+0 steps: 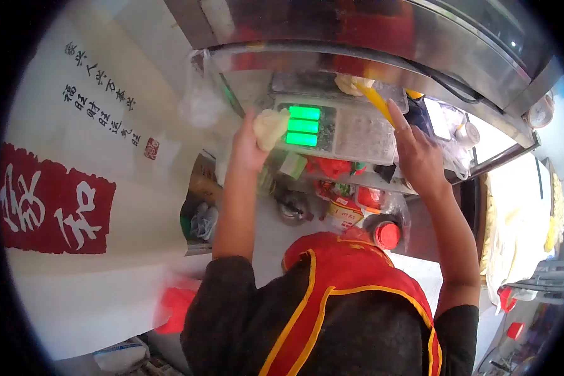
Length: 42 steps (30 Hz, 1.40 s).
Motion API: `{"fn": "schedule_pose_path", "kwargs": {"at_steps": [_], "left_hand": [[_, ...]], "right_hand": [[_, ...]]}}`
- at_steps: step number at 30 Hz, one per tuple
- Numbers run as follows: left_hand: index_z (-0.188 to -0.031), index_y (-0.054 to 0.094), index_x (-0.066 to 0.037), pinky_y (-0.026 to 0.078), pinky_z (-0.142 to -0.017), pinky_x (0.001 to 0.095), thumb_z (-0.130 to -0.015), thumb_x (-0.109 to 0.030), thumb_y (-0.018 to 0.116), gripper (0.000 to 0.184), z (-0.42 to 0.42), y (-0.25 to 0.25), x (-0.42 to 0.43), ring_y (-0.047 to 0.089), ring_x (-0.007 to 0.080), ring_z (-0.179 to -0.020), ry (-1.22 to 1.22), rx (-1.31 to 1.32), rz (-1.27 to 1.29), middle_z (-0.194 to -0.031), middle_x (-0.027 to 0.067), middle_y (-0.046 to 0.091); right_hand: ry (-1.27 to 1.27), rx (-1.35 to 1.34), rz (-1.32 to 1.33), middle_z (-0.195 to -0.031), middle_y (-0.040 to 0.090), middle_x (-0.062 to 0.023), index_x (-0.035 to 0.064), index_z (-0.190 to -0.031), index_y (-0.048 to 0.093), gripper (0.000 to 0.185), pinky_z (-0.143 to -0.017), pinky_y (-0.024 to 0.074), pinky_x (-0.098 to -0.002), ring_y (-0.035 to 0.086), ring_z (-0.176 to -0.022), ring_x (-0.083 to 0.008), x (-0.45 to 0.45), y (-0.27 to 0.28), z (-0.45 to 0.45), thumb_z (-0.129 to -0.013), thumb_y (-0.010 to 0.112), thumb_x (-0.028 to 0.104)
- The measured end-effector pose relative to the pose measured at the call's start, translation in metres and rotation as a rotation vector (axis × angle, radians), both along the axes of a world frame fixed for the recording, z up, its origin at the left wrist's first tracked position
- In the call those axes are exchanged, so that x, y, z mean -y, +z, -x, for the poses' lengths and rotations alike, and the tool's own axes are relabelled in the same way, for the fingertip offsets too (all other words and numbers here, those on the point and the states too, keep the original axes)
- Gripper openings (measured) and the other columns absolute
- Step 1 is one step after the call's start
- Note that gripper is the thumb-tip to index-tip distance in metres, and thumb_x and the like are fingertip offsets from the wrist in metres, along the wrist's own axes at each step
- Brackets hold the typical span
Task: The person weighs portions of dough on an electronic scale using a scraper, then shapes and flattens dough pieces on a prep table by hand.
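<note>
Pale dough [271, 128] is held in my left hand [249, 145], just left of the scale's three green displays [303, 126]. In my right hand [415, 150] is a yellow scraper [376, 103], its far end against another pale dough piece [352, 84] on the scale's dark, floury platform [313, 84]. The scale [363, 135] has a keypad to the right of its displays.
A metal edge [357, 59] runs above the scale. Below it are a red-lidded jar [387, 235], packets [344, 213] and a metal bowl [292, 207]. A phone [437, 119] and a white-capped jar [467, 134] lie right; a plastic bag [202, 97] hangs left.
</note>
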<state>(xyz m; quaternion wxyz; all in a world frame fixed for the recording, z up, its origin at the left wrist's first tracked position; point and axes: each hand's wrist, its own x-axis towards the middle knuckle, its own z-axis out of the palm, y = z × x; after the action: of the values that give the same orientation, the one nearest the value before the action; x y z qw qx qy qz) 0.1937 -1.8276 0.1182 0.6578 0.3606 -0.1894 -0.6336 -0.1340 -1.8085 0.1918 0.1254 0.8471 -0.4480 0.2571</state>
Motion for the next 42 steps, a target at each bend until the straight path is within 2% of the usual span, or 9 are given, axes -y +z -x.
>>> {"fn": "schedule_pose_path", "kwargs": {"at_steps": [4,10,16,17,24,29,36,39,42], "left_hand": [[-0.116,0.052,-0.002,0.049,-0.085,0.0358,-0.095,-0.033,0.045,0.039,-0.001,0.008,0.011,0.058,0.0228,-0.104,0.014,0.131,-0.050,-0.113,0.0097,0.059],[-0.113,0.053,-0.001,0.048,-0.087,0.0336,-0.092,-0.030,0.051,0.036,0.003,0.028,0.036,0.059,0.0219,-0.102,-0.117,-0.053,0.112,-0.110,0.0102,0.060],[-0.110,0.058,-0.001,0.047,-0.087,0.0306,-0.089,-0.023,0.057,0.030,0.044,0.029,0.072,0.058,0.0182,-0.102,-0.341,0.207,0.398,-0.109,0.0089,0.060],[-0.109,0.058,0.000,0.048,-0.084,0.0288,-0.085,-0.015,0.061,0.029,0.046,0.009,0.089,0.059,0.0161,-0.097,-0.236,0.484,0.591,-0.105,0.0083,0.062],[-0.122,0.041,0.003,0.047,-0.087,0.0293,-0.080,-0.012,0.068,0.052,0.105,0.033,0.102,0.058,0.0194,-0.101,-0.230,0.605,0.240,-0.116,0.0120,0.055],[-0.111,0.055,0.002,0.049,-0.081,0.0301,-0.083,-0.017,0.062,0.035,0.113,0.006,0.132,0.060,0.0186,-0.097,-0.226,0.972,0.249,-0.107,0.0110,0.060],[-0.101,0.064,0.000,0.049,-0.073,0.0295,-0.087,-0.025,0.051,0.032,0.116,0.032,0.109,0.062,0.0183,-0.089,-0.281,0.857,0.228,-0.100,0.0110,0.064],[-0.109,0.061,0.001,0.050,-0.074,0.0292,-0.087,-0.021,0.052,0.032,0.107,0.041,0.109,0.061,0.0178,-0.094,-0.444,1.002,0.200,-0.107,0.0111,0.062],[-0.120,0.052,0.002,0.051,-0.076,0.0302,-0.087,-0.016,0.053,0.037,0.095,0.033,0.086,0.060,0.0176,-0.098,-0.355,0.700,0.198,-0.114,0.0110,0.058]], "right_hand": [[-0.015,0.038,-0.026,-0.073,0.059,-0.0086,0.0206,-0.141,0.033,0.065,-0.050,0.0499,-0.0360,0.062,-0.063,-0.0252,-0.002,-0.009,0.011,-0.082,0.056,0.003],[-0.017,0.102,-0.031,-0.068,0.058,-0.0096,0.0187,-0.140,0.033,0.064,-0.050,0.0495,-0.0375,0.061,-0.060,-0.0260,-0.007,-0.011,0.016,-0.083,0.058,0.004],[0.018,0.135,0.003,-0.070,0.058,-0.0101,0.0180,-0.140,0.034,0.064,-0.052,0.0498,-0.0386,0.061,-0.061,-0.0264,-0.006,-0.010,0.016,-0.082,0.058,0.002],[0.027,0.141,0.001,-0.070,0.058,-0.0102,0.0179,-0.140,0.034,0.064,-0.052,0.0498,-0.0386,0.061,-0.061,-0.0265,-0.006,-0.009,0.016,-0.082,0.058,0.002],[0.013,0.174,0.007,-0.070,0.058,-0.0102,0.0170,-0.140,0.035,0.063,-0.052,0.0497,-0.0381,0.060,-0.060,-0.0262,-0.005,-0.002,0.008,-0.082,0.057,0.003],[0.020,0.138,0.001,-0.076,0.061,-0.0102,0.0183,-0.142,0.031,0.067,-0.052,0.0504,-0.0367,0.061,-0.061,-0.0269,0.001,0.000,-0.012,-0.081,0.055,0.003],[-0.073,-0.047,-0.128,-0.084,0.064,-0.0153,0.0175,-0.142,0.029,0.071,-0.054,0.0512,-0.0383,0.064,-0.067,-0.0298,0.027,0.005,-0.031,-0.077,0.054,0.003],[-0.083,-0.094,0.000,-0.075,0.061,-0.0120,0.0179,-0.140,0.033,0.068,-0.054,0.0502,-0.0382,0.062,-0.062,-0.0288,0.040,-0.001,-0.042,-0.077,0.052,0.002],[-0.102,-0.118,0.000,-0.079,0.062,-0.0135,0.0185,-0.140,0.033,0.068,-0.054,0.0510,-0.0386,0.062,-0.062,-0.0301,0.046,0.001,-0.049,-0.076,0.051,0.003]]}}
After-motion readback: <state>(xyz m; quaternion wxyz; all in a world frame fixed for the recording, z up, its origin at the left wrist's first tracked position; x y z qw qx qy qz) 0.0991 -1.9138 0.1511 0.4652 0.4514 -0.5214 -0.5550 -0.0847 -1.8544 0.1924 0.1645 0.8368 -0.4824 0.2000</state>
